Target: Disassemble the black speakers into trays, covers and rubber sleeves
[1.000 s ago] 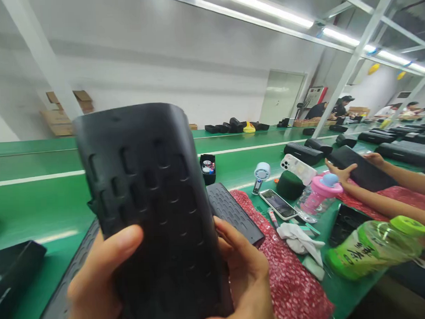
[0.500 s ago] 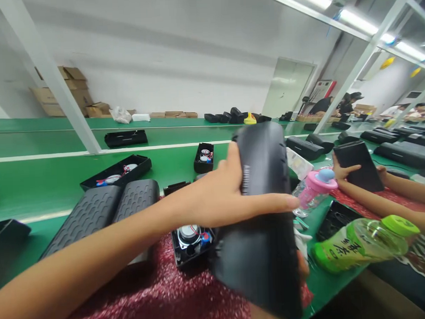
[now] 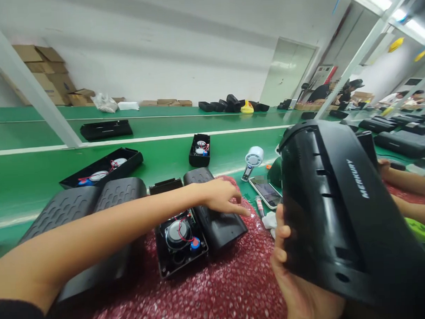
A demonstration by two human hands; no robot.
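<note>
My right hand (image 3: 293, 273) grips a black plastic speaker shell (image 3: 325, 206) with MERKURY lettering and a row of slots. The shell is held up, tilted, at the right. My left hand (image 3: 223, 196) reaches over another black shell (image 3: 220, 229) lying on the mat. Its fingers are apart and loosely bent, with nothing in them; whether they touch that shell I cannot tell. Beside it lies an open speaker housing (image 3: 180, 242), with a round driver, red wires and a blue part inside. Two textured black shells (image 3: 121, 195) are partly hidden beneath my left forearm.
Red bubble wrap (image 3: 217, 289) covers the near bench. Beyond it stand open housings (image 3: 200, 150), a small fan (image 3: 254, 158) and a phone (image 3: 265, 191). A co-worker's arms (image 3: 412, 185) and a green bottle cap (image 3: 420, 229) are at the right. A white post (image 3: 39, 86) rises at the left.
My left hand has come off the lettered shell and moved left, over the shell on the mat. My right hand has brought the lettered shell to the right and turned it.
</note>
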